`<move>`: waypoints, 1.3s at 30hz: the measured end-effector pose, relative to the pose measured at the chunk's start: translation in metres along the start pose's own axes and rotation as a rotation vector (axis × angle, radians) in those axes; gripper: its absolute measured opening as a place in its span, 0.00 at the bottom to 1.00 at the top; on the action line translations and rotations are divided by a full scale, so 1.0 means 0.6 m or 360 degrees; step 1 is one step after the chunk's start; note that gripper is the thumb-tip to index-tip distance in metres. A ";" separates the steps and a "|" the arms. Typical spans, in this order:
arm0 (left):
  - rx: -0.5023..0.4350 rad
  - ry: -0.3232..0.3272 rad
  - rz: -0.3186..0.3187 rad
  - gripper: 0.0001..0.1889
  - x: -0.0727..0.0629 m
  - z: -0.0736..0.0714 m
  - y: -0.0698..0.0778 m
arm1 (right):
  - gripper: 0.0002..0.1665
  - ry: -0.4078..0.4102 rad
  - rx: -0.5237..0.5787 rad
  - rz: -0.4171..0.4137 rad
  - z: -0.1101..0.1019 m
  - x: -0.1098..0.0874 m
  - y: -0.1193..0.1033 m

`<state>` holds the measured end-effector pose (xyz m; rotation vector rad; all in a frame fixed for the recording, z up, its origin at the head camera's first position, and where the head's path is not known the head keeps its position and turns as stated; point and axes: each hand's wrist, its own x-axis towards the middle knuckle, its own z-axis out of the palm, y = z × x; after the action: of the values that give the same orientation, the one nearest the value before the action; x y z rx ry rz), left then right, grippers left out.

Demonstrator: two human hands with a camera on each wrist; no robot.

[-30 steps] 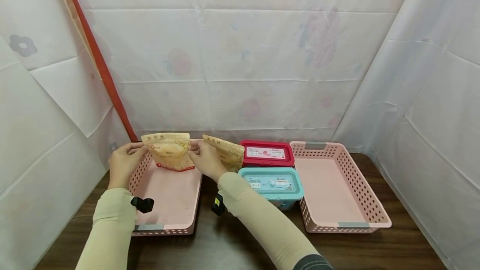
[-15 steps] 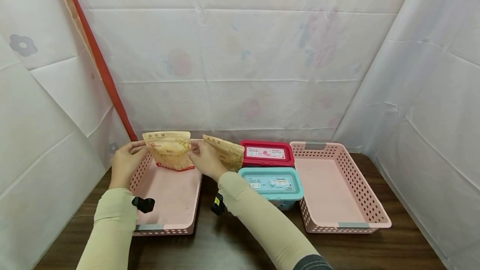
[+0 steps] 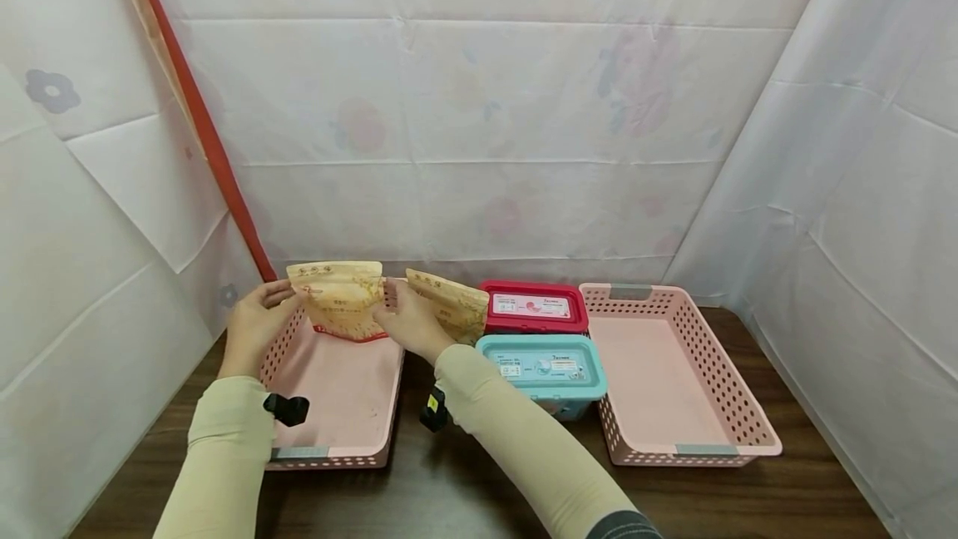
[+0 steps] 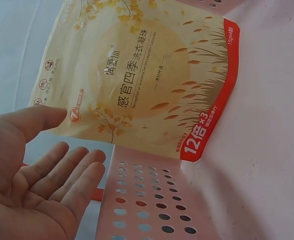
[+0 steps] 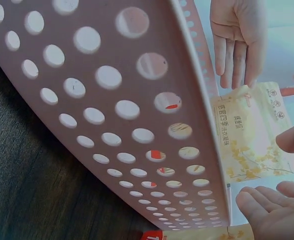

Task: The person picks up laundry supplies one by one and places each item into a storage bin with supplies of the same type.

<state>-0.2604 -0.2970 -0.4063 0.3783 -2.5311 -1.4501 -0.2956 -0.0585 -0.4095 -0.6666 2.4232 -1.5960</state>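
Baskets [image 3: 651,381], tubs [image 3: 542,366] on table [image 3: 419,501] (wood-grained)

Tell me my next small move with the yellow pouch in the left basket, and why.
Probably ease the left hand and right hand slowly away from the pouch: both hands look loosely open at its edges, and it seems to stand upright inside the basket.

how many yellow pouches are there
2. One yellow pouch is at the far end of the left basket; the second pouch sits tilted between that basket and the red-lidded box, partly behind the right hand. Others could be hidden.
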 end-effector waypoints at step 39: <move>-0.0050 -0.0188 0.0061 0.49 -0.047 -0.023 0.037 | 0.47 -0.0201 -0.0032 -0.0059 -0.038 -0.056 -0.038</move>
<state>-0.2325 -0.2885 -0.3816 0.2446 -2.5877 -1.5391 -0.2680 -0.0318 -0.3831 -0.7950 2.3525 -1.4962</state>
